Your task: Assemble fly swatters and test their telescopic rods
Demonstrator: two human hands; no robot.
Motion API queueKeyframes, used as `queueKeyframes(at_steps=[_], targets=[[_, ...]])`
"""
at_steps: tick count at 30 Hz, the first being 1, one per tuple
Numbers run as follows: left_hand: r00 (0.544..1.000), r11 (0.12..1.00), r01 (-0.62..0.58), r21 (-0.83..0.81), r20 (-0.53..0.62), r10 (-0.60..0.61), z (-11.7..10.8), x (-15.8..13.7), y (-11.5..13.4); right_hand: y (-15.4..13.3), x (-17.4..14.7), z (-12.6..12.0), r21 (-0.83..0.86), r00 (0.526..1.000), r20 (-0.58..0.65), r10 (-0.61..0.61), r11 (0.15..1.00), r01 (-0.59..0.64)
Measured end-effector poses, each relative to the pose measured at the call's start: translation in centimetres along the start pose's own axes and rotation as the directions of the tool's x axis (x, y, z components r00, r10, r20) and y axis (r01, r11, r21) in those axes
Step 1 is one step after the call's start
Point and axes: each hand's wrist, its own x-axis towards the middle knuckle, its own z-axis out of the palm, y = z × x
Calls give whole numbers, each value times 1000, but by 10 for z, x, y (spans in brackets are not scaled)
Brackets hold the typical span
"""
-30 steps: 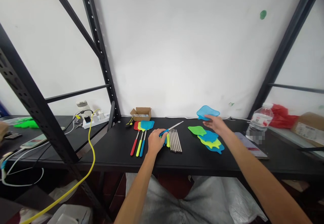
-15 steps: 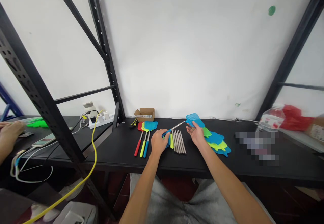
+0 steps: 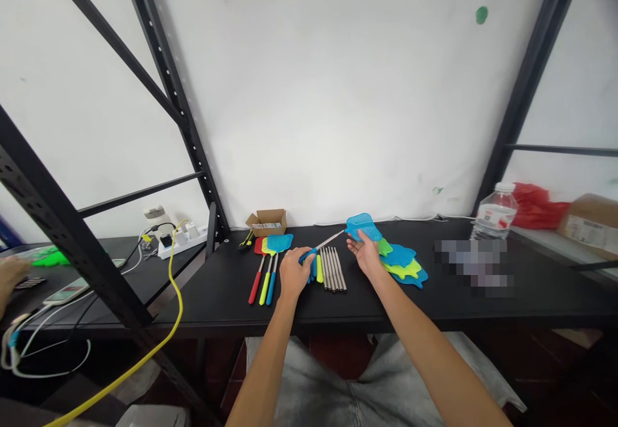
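Observation:
My left hand (image 3: pixel 294 274) is closed around a blue handle (image 3: pixel 308 255) with a thin metal rod (image 3: pixel 331 240) slanting up to the right. My right hand (image 3: pixel 364 253) pinches a blue fly swatter head (image 3: pixel 362 225) by its lower edge. The rod's tip reaches the head's neck; whether it is inside, I cannot tell. Below lie several metal rods (image 3: pixel 333 269) in a row, beside a yellow handle (image 3: pixel 319 269) and blue handles partly hidden by my left hand. Blue and green-yellow swatter heads (image 3: pixel 403 255) are piled right of my right hand.
Red, yellow and blue whole fly swatters (image 3: pixel 264 279) lie at left, before a small open cardboard box (image 3: pixel 267 221). A plastic bottle (image 3: pixel 495 211) stands at right. A yellow cable (image 3: pixel 179 292) hangs by the black rack post. Another person's hand (image 3: pixel 12 275) is at far left.
The view has shifted slightly, so the bench things sit further left. The blue head is now raised and turned more face-on in my right hand, and my fingers have closed on it.

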Motion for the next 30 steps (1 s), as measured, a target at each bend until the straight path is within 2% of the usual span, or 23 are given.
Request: queueKeyframes(at_steps=[7, 12, 20, 30], targets=[[1000, 1000, -16, 6, 7, 16, 0, 0, 0, 1, 0, 1, 50, 999, -5, 40, 998, -39], [1000, 1000, -9, 2, 12, 9, 0, 0, 0, 1, -1, 2, 32, 1000, 1, 19, 999, -19], [1000, 1000, -4, -9, 22, 4, -1, 0, 2, -2, -3, 6, 112, 999, -35, 40, 993, -36], [1000, 1000, -26, 3, 16, 26, 2, 1, -2, -1, -2, 5, 100, 999, -23, 42, 994, -39]])
